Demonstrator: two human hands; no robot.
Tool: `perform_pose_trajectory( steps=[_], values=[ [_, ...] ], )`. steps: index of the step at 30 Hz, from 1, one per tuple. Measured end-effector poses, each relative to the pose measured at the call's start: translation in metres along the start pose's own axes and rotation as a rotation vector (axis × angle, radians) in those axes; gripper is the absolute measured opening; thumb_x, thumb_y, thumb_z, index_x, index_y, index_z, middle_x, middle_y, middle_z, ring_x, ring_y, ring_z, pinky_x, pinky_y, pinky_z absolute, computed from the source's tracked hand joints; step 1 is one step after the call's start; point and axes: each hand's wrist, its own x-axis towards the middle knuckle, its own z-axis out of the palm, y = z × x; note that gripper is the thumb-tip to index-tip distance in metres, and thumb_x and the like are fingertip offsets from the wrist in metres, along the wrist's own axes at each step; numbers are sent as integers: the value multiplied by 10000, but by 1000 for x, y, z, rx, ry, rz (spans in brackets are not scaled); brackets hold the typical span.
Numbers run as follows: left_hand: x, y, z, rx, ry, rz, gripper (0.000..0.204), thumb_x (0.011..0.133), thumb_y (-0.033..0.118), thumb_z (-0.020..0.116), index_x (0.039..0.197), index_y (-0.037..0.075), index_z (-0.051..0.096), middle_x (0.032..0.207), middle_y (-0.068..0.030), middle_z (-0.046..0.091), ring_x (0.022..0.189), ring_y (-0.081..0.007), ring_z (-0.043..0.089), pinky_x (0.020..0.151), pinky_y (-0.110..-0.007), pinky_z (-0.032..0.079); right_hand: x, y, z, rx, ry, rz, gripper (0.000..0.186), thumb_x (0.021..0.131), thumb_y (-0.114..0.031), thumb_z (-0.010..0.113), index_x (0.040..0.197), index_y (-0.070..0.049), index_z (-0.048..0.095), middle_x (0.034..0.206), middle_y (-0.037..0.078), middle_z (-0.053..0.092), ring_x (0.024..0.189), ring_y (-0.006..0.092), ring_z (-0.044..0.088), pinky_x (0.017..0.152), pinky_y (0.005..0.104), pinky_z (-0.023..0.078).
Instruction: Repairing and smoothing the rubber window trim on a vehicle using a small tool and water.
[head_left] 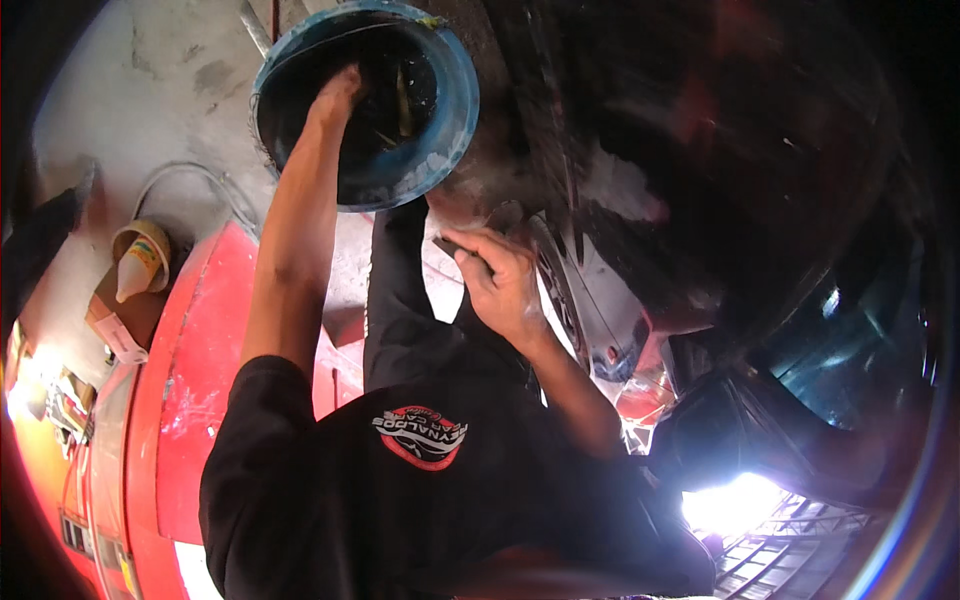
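A round blue bucket [462, 110] with a worn rim stands at the top, holding dark liquid. My left hand [343, 88] reaches down into it, and its fingers vanish into the dark liquid. Beside that hand, inside the bucket, shows a pale narrow strip [404, 102]. My right hand [503, 283] is below and right of the bucket, near the dark glossy panel. Its fingers are pressed together around a small, thin, dark piece [448, 246], which I cannot identify.
A large dark glossy car body [720, 180] fills the right side. Red panels [195, 390] stand at the left. Near them are a cardboard box [125, 310], a tub with a white-and-yellow container [141, 262] and a grey hose [190, 168]. Strong light glares at lower right.
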Motion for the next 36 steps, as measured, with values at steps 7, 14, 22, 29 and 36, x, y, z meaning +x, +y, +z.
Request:
perform_pose_trajectory(
  steps=[7, 14, 22, 29, 36],
  values=[
    [16, -63, 32, -504, 236, 8, 415, 988, 339, 626, 1286, 56, 689, 1310, -173, 694, 1178, -315, 663, 1065, -373, 477, 78, -24, 26, 97, 8, -110, 265, 917, 4, 619, 1156, 18, 733, 1085, 186, 759, 998, 273, 753, 854, 341, 559],
    [-69, 90, -79, -68, 363, 63, 295, 930, 264, 642, 1076, 20, 722, 1031, -276, 718, 996, -460, 692, 855, -473, 570, 194, 32, 68, 248, 185, 42, 329, 879, -71, 623, 1177, 21, 729, 1092, 198, 765, 1018, 271, 740, 891, 335, 544],
    [-117, 35, -48, 355, -190, -64, 319, 990, 201, 488, 1074, 50, 756, 1072, -239, 750, 1022, -401, 735, 912, -496, 589, 232, 108, 134, -654, -558, 48, 346, 844, -165, 635, 1131, -13, 755, 1233, 290, 678, 1198, 418, 647, 1110, 465, 470],
    [-54, 27, -23, 180, -393, -219, 422, 1020, 201, 422, 1342, 60, 655, 1429, -213, 596, 1318, -383, 585, 1095, -469, 492, 263, 134, 168, -818, -441, 42, 320, 921, -79, 572, 1224, -30, 660, 1377, 206, 593, 1305, 394, 557, 1121, 471, 452],
    [-68, 29, -33, 88, -248, -303, 365, 974, 230, 537, 1251, 56, 698, 1347, -231, 648, 1211, -421, 641, 1038, -474, 527, 247, 107, 152, -808, -451, 57, 299, 871, -99, 588, 1137, -24, 703, 1256, 288, 649, 1217, 459, 601, 1038, 513, 511]
  ],
)
